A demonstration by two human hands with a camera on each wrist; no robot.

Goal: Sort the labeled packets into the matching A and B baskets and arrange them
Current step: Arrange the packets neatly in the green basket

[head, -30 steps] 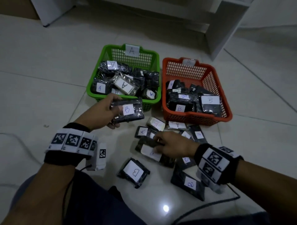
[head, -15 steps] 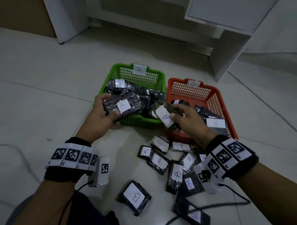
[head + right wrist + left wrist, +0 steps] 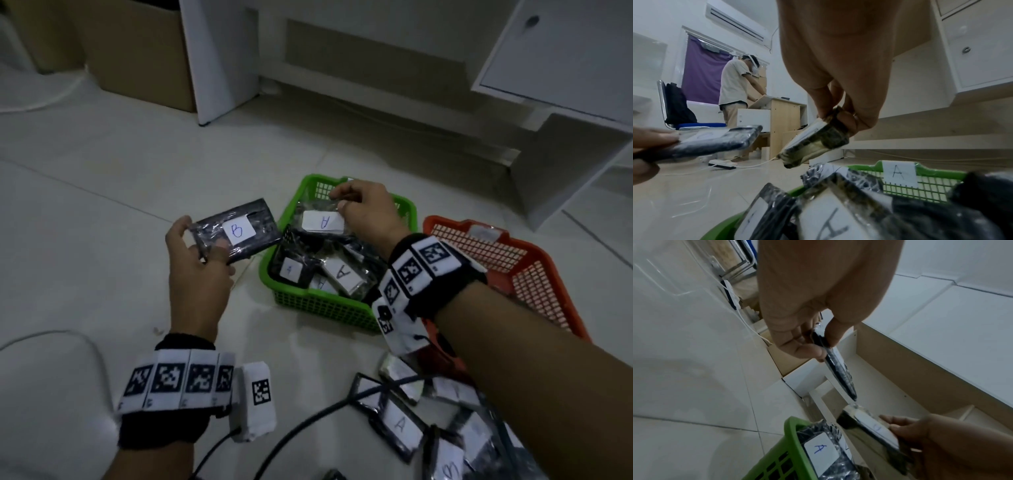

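Note:
My left hand grips a black packet labeled B in the air, left of the green basket. In the left wrist view the thumb and fingers pinch that B packet edge-on. My right hand pinches a packet labeled A above the green A basket, which holds several A packets. The right wrist view shows this A packet hanging tilted over the basket's A tag. The orange basket stands to the right, partly hidden by my right forearm.
Loose packets labeled A and B lie on the white tile floor near my right forearm, with a black cable across them. White furniture and a cardboard box stand behind the baskets. Another person stands far off.
My right hand lifted an A packet from the floor pile and carried it over the green basket. My left hand raised the B packet and moved it left of the basket. The view tilted up.

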